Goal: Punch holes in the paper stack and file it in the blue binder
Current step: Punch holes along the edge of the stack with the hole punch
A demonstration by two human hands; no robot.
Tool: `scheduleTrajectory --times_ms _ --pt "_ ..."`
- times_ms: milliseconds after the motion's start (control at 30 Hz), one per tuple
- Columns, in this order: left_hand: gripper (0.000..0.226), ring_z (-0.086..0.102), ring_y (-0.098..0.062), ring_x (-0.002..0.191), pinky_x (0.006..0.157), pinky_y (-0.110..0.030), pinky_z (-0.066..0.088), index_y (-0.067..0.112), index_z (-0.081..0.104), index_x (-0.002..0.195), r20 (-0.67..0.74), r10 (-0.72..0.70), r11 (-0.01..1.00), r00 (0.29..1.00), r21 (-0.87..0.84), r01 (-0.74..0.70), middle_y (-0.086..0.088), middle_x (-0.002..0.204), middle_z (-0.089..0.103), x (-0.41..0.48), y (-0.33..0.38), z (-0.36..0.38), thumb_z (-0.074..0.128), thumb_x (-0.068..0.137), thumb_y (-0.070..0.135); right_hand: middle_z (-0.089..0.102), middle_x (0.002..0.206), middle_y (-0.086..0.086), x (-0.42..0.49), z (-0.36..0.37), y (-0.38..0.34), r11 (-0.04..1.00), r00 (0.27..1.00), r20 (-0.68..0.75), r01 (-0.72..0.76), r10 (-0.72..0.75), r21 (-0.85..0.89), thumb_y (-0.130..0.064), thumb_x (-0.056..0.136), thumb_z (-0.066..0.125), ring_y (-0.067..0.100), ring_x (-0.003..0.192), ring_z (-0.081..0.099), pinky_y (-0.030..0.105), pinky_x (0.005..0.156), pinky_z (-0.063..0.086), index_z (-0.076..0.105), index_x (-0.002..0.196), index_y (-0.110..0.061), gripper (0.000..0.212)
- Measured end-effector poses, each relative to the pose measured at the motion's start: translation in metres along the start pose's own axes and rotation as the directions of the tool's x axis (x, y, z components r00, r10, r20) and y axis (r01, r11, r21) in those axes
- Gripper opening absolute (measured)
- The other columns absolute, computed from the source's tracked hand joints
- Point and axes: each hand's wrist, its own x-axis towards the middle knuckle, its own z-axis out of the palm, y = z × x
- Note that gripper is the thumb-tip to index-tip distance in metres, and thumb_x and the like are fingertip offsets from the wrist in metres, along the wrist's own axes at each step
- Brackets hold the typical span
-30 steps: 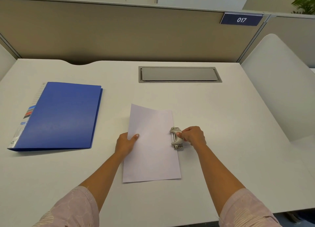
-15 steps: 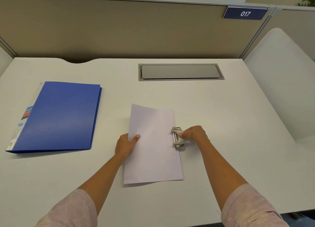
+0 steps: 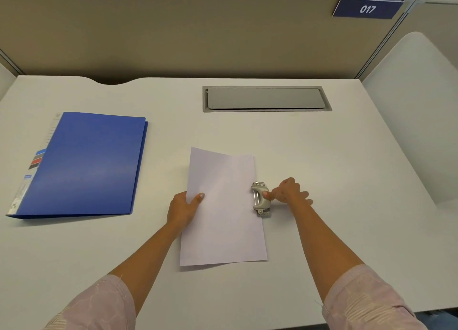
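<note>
paper stack [image 3: 223, 205] is seen lying flat on the desk [image 3: 322, 168], about midway between its left and right edges and nearer the near edge than the far one, turned slightly askew. how many sheets are in it cannot be made out; only the top sheet is shown. its left edge is pinched by the left hand [image 3: 182, 209]: the thumb is laid on top of the sheet, while the fingers are hidden beneath it. the hole punch [image 3: 260, 198] is set against the stack's right edge, about halfway along it, and the edge appears to be slid into the punch's mouth, though the slot itself is hidden by the grey lever. the right hand [image 3: 287, 192] is held just to the right of the punch, closed into a loose fist, with only the thumb tip pressed on the lever; nothing is gripped by its curled fingers.

the blue binder [image 3: 84, 166] is laid closed near the desk's left edge, well apart from the paper, with its spine toward that edge; the label on the spine is too small to be read. a grey hatch [image 3: 266, 98] is let into the surface toward the far edge, right of the middle. behind the far edge a beige partition [image 3: 173, 32] is stood, and a dark plate [image 3: 368, 8] marked 017 is fixed near its top right. a white panel [image 3: 416, 106] is raised along the right edge and is cut off by the frame. the pink sleeves [image 3: 99, 305] are cut off at the bottom.
</note>
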Motion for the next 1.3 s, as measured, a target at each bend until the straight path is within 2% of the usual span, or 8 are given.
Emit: scheduleTrajectory --times_ms 233,333,467,567,900,1033,1100,1300 --pt "0.038 0.067 -0.028 0.087 0.077 -0.038 0.056 0.01 0.068 0.105 -0.01 -0.011 1.0 1.0 -0.014 0.011 -0.006 0.098 0.071 0.0 -0.001 0.001 0.066 0.086 0.043 0.041 0.123 0.002 0.003 -0.002 0.002 0.999 1.0 0.028 -0.002 0.001 0.039 -0.055 0.06 0.082 0.027 0.114 0.038 0.039 0.091 0.032 0.035 0.121 -0.016 0.087" --pt "0.037 0.067 -0.026 0.085 0.076 -0.035 0.055 0.012 0.068 0.104 -0.017 -0.014 1.0 1.0 -0.015 0.014 -0.003 0.095 0.069 0.0 -0.002 0.002 0.066 0.085 0.044 0.04 0.122 0.002 0.005 0.003 0.006 0.999 1.0 -0.007 0.014 -0.014 0.045 -0.059 0.058 0.081 0.026 0.112 0.038 0.038 0.088 0.032 0.035 0.119 -0.016 0.087" --pt "0.034 0.066 -0.022 0.081 0.071 -0.031 0.052 0.015 0.067 0.102 -0.027 -0.008 1.0 1.0 -0.021 0.008 0.0 0.091 0.067 0.0 -0.001 0.002 0.067 0.085 0.044 0.037 0.112 0.001 0.007 0.008 0.009 0.999 0.998 -0.055 0.009 -0.007 0.051 -0.064 0.051 0.08 0.024 0.096 0.033 0.036 0.081 0.029 0.034 0.112 -0.017 0.09" --pt "0.029 0.066 -0.023 0.081 0.075 -0.036 0.055 0.019 0.065 0.097 -0.02 -0.013 1.0 1.0 -0.021 0.012 -0.001 0.092 0.068 0.0 -0.002 0.002 0.067 0.085 0.045 0.037 0.111 0.001 0.006 0.008 0.008 0.999 0.997 -0.076 0.012 -0.008 0.053 -0.063 0.047 0.082 0.024 0.094 0.032 0.036 0.078 0.028 0.032 0.109 -0.019 0.091" --pt "0.032 0.066 -0.026 0.082 0.078 -0.041 0.056 0.015 0.066 0.097 -0.02 -0.013 1.0 1.0 -0.011 0.013 -0.005 0.094 0.069 -0.004 0.001 0.0 0.065 0.085 0.045 0.047 0.117 -0.002 -0.018 0.015 0.01 0.981 0.951 -0.246 0.193 -0.185 0.01 -0.053 0.064 0.075 0.028 0.115 0.039 0.038 0.083 0.024 0.042 0.111 -0.031 0.061" --pt "0.04 0.067 -0.031 0.088 0.081 -0.044 0.056 0.008 0.067 0.105 -0.01 -0.016 1.0 1.0 -0.024 0.016 -0.01 0.1 0.071 -0.007 0.003 0.0 0.065 0.086 0.043 0.055 0.103 -0.008 -0.032 0.002 0.005 0.978 0.962 -0.18 0.21 -0.206 0.004 -0.047 0.067 0.074 0.023 0.116 0.041 0.036 0.081 0.022 0.05 0.104 -0.036 0.045" --pt "0.041 0.067 -0.031 0.089 0.082 -0.044 0.056 0.007 0.067 0.105 -0.009 -0.018 1.0 1.0 -0.025 0.018 -0.012 0.101 0.07 -0.008 0.005 -0.001 0.065 0.086 0.043 0.062 0.101 -0.009 -0.036 -0.003 0.002 0.979 0.971 -0.141 0.2 -0.192 0.043 -0.043 0.067 0.075 0.021 0.107 0.049 0.035 0.082 0.024 0.058 0.096 -0.033 0.035" --pt "0.04 0.067 -0.032 0.091 0.083 -0.045 0.055 0.007 0.067 0.106 -0.011 -0.032 0.999 0.999 -0.043 0.031 -0.013 0.103 0.07 -0.009 0.005 -0.001 0.065 0.086 0.042 0.067 0.108 -0.001 -0.047 -0.007 -0.002 0.981 0.985 -0.1 0.155 -0.143 0.117 -0.045 0.069 0.077 0.024 0.103 0.06 0.031 0.09 0.039 0.067 0.103 -0.023 0.042"
